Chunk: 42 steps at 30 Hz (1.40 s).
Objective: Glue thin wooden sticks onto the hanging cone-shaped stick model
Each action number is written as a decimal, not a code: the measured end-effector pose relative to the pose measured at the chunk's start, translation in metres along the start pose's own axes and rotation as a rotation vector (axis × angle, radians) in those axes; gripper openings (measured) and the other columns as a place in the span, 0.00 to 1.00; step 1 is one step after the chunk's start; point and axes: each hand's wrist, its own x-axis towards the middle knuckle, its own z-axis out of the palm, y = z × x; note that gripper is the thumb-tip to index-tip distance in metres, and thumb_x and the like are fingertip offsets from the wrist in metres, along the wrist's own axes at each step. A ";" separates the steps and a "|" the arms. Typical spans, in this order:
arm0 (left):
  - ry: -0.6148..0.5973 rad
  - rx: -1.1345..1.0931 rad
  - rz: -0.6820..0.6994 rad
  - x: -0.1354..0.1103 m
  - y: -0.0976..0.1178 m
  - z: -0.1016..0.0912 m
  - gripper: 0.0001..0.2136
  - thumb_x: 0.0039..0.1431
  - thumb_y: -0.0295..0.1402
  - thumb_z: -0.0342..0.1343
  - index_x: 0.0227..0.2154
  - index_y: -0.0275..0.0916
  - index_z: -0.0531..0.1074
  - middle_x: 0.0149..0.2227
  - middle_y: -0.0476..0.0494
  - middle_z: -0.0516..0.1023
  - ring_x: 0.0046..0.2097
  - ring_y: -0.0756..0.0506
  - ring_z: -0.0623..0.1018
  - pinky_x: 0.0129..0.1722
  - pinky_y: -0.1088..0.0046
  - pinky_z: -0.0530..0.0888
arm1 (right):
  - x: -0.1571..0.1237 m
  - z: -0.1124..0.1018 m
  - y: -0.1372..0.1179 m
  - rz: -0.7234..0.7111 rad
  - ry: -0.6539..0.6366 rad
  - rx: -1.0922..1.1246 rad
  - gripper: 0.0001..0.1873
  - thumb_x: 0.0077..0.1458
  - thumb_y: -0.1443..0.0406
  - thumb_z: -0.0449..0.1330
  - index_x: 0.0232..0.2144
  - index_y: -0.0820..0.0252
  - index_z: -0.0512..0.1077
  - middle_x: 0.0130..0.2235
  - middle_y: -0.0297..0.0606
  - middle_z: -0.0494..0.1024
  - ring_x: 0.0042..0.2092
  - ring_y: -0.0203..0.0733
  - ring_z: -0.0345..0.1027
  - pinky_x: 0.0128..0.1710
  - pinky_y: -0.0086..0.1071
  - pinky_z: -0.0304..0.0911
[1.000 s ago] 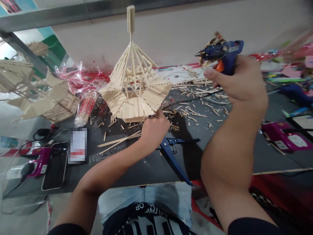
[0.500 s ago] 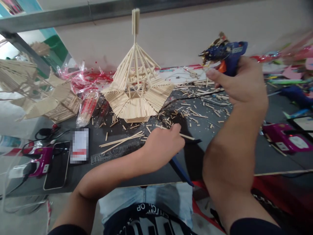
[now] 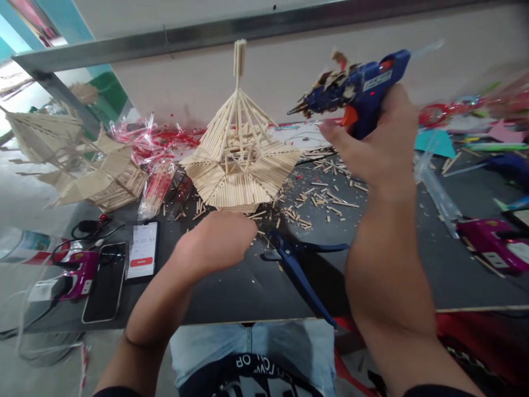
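A pointed roof-like model of thin wooden sticks (image 3: 239, 165) stands on the dark table (image 3: 248, 286). My left hand (image 3: 217, 242) is closed just in front of its near edge, and a short stick end (image 3: 258, 214) pokes out from the fingers. My right hand (image 3: 380, 143) is raised to the right of the model and grips a blue glue gun (image 3: 363, 88). Its nozzle, crusted with old glue, points left toward the model's upper part. My index finger lies by the orange trigger.
Blue-handled cutters (image 3: 297, 262) lie between my arms. Cut stick scraps (image 3: 322, 198) litter the table right of the model. Two phones (image 3: 142, 249) and a magenta device (image 3: 76, 273) lie left, with more stick structures (image 3: 74, 160), red wrappers (image 3: 157, 182) and another magenta device (image 3: 491, 242).
My left hand picked a stick off the table and drew back in front of the model. My right hand lifted the glue gun higher and tilted its nozzle left. The view shifted.
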 end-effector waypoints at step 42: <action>0.942 -1.025 -0.281 -0.014 -0.077 -0.031 0.12 0.63 0.43 0.61 0.35 0.43 0.67 0.40 0.47 0.84 0.34 0.45 0.83 0.29 0.68 0.77 | -0.003 0.022 -0.001 -0.602 0.020 -0.285 0.19 0.59 0.59 0.55 0.51 0.59 0.65 0.30 0.33 0.71 0.29 0.39 0.67 0.29 0.32 0.61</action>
